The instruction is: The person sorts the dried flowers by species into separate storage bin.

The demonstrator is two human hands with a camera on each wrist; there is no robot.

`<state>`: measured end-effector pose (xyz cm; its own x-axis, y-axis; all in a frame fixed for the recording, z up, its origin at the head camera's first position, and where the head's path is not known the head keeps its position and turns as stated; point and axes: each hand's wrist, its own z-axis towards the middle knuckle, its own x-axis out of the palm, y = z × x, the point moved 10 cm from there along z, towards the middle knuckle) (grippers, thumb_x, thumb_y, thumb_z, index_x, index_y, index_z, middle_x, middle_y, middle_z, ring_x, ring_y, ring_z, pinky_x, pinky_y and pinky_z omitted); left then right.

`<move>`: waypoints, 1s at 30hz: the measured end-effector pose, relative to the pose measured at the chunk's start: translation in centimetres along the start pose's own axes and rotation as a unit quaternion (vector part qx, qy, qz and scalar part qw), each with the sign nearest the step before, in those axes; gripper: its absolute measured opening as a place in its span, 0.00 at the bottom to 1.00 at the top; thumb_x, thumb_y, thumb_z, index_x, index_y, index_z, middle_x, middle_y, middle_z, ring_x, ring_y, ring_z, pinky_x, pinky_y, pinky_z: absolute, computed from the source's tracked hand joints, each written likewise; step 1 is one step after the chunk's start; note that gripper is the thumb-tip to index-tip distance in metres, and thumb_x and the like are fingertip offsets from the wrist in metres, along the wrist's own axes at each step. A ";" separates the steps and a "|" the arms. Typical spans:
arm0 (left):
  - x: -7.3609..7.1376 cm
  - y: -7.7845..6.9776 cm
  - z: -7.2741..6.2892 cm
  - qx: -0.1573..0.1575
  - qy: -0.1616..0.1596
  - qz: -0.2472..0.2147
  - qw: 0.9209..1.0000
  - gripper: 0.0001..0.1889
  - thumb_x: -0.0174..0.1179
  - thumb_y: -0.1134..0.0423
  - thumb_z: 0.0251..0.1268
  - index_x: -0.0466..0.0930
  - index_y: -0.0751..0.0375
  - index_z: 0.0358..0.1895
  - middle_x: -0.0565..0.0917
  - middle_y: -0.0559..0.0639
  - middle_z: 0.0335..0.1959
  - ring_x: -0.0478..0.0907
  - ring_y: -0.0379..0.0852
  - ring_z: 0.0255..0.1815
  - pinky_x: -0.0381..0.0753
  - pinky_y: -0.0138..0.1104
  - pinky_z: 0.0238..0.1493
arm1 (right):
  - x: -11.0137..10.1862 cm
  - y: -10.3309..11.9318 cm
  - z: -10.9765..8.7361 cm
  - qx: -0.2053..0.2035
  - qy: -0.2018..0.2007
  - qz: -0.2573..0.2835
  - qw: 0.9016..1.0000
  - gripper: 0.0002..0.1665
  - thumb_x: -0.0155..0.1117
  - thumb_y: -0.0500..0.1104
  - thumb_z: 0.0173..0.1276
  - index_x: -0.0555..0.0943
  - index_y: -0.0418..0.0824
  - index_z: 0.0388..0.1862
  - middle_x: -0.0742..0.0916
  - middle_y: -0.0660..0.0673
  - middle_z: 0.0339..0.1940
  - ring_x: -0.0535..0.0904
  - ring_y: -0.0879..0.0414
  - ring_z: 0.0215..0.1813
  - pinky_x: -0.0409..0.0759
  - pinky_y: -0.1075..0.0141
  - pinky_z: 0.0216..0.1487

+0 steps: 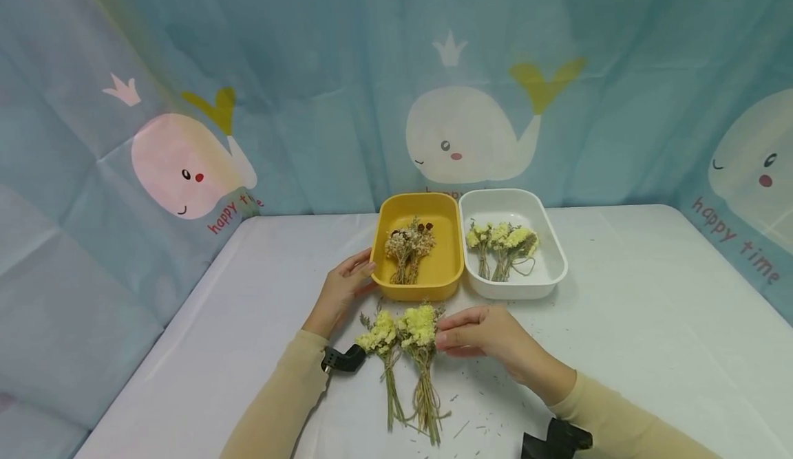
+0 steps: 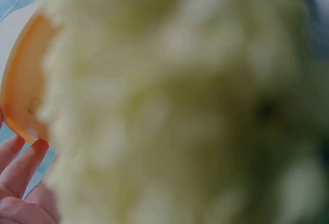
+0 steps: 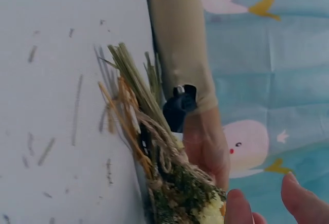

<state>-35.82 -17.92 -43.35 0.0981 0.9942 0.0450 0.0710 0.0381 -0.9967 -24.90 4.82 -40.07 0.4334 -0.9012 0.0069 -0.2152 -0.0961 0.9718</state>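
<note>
Two bunches of dried yellow flowers, the left bunch [image 1: 379, 338] and the right bunch [image 1: 420, 328], lie side by side on the white table, stems toward me. My right hand [image 1: 477, 332] rests beside the right bunch with its straight fingers touching the flower head. The right wrist view shows that bunch's twine-tied stems [image 3: 139, 111] and my fingertips [image 3: 239, 208] at the blossoms. My left hand [image 1: 343, 287] lies against the left rim of the yellow tray [image 1: 381, 266], fingers relaxed. In the left wrist view a blurred yellow flower head [image 2: 180, 106] fills the frame, with the tray rim [image 2: 20, 95] and my fingers [image 2: 23, 167] at the left.
The yellow tray holds a brownish dried bunch [image 1: 409, 246]. Beside it on the right, a white tray [image 1: 551, 273] holds yellow bunches [image 1: 504, 242]. Plant crumbs [image 1: 495, 404] are scattered on the tablecloth. A whale-print curtain [image 1: 464, 135] closes off the back and sides.
</note>
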 end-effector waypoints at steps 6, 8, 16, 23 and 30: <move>-0.1 0.0 -0.1 0.002 -0.001 0.000 1.000 0.26 0.57 0.63 0.74 0.67 0.57 0.74 0.70 0.58 0.73 0.70 0.55 0.73 0.82 0.43 0.65 | 0.5 -1.4 -0.2 0.019 0.006 -0.006 1.000 0.21 0.73 0.41 0.62 0.85 0.28 0.49 0.92 0.45 0.39 0.89 0.56 0.42 0.89 0.59 0.52; -0.1 0.0 -0.1 0.001 -0.003 -0.001 1.000 0.27 0.58 0.63 0.74 0.67 0.57 0.73 0.71 0.58 0.73 0.70 0.55 0.73 0.82 0.43 0.65 | 0.6 -1.6 -0.3 0.021 0.009 -0.005 1.000 0.21 0.74 0.41 0.61 0.85 0.28 0.49 0.92 0.45 0.39 0.89 0.55 0.42 0.89 0.58 0.51; -0.1 0.1 0.0 -0.002 -0.005 0.003 1.000 0.26 0.57 0.63 0.75 0.67 0.57 0.74 0.70 0.57 0.73 0.70 0.54 0.73 0.81 0.43 0.66 | 1.2 -2.3 -0.1 0.029 0.010 -0.004 1.000 0.22 0.75 0.42 0.60 0.85 0.29 0.48 0.92 0.44 0.39 0.89 0.53 0.42 0.90 0.58 0.49; -0.1 0.2 -0.1 -0.001 -0.007 0.009 1.000 0.26 0.56 0.63 0.75 0.66 0.57 0.74 0.70 0.57 0.73 0.69 0.54 0.73 0.81 0.44 0.66 | 1.9 -3.5 0.0 0.044 0.022 0.008 0.999 0.20 0.75 0.40 0.59 0.85 0.28 0.47 0.92 0.42 0.39 0.90 0.55 0.40 0.90 0.59 0.48; 0.0 0.1 0.0 -0.002 -0.005 0.008 1.000 0.26 0.57 0.63 0.75 0.67 0.57 0.74 0.70 0.57 0.73 0.70 0.55 0.73 0.81 0.44 0.66 | 2.7 -4.6 0.2 0.047 0.059 0.015 0.997 0.20 0.73 0.39 0.60 0.83 0.27 0.48 0.91 0.43 0.39 0.89 0.54 0.41 0.91 0.58 0.47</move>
<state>-35.77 -17.94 -43.50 0.0895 0.9956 0.0283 0.0738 0.0218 -0.9970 -22.87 2.72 -44.56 0.5245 -0.8486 0.0684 -0.3080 -0.1142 0.9445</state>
